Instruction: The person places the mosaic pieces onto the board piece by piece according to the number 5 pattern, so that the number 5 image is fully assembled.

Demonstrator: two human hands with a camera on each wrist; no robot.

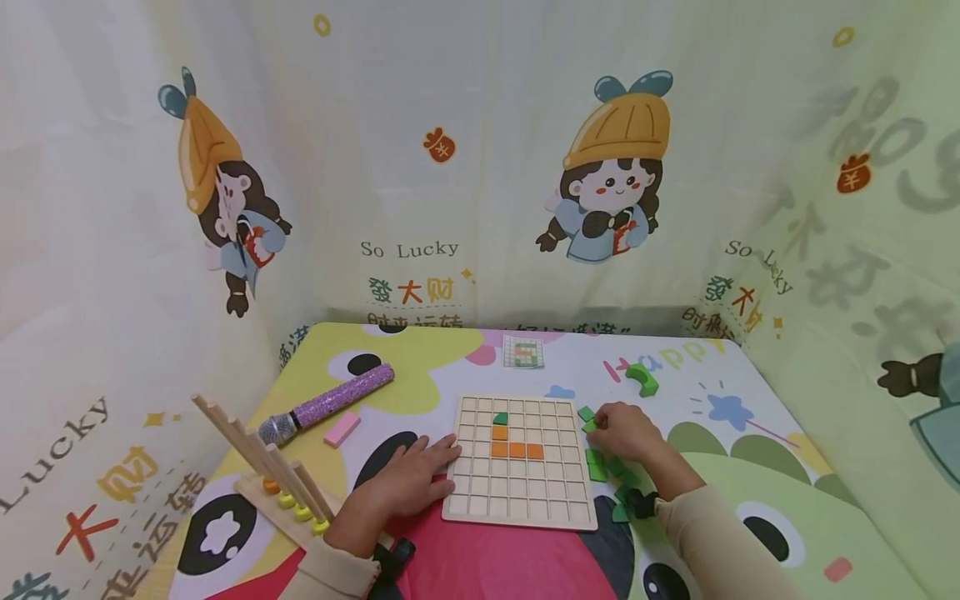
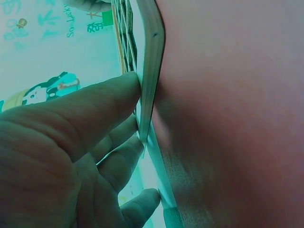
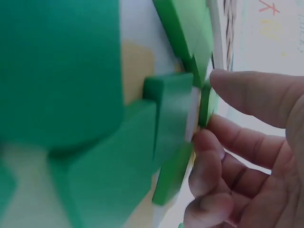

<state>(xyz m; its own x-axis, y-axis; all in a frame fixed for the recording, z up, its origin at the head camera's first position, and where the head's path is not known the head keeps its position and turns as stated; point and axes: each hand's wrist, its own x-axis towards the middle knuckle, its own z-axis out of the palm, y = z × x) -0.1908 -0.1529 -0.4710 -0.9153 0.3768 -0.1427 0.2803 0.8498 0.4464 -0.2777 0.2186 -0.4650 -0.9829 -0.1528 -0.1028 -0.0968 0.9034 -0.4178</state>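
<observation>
Patterned tabletop (image 1: 495,558); green block (image 3: 205,105) pinched between right fingers (image 3: 244,138).

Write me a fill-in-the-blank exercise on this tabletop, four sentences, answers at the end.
1. In the head view, the left hand touches the ____ edge, not the right edge, of the wooden grid board.
2. The loose blocks near the right hand are all ____ in color.
3. Counted up, the orange tiles on the board number ____.
4. Near the pink block lies a microphone with a glittery ____ handle.

Missing words: left; green; four; purple.
</observation>
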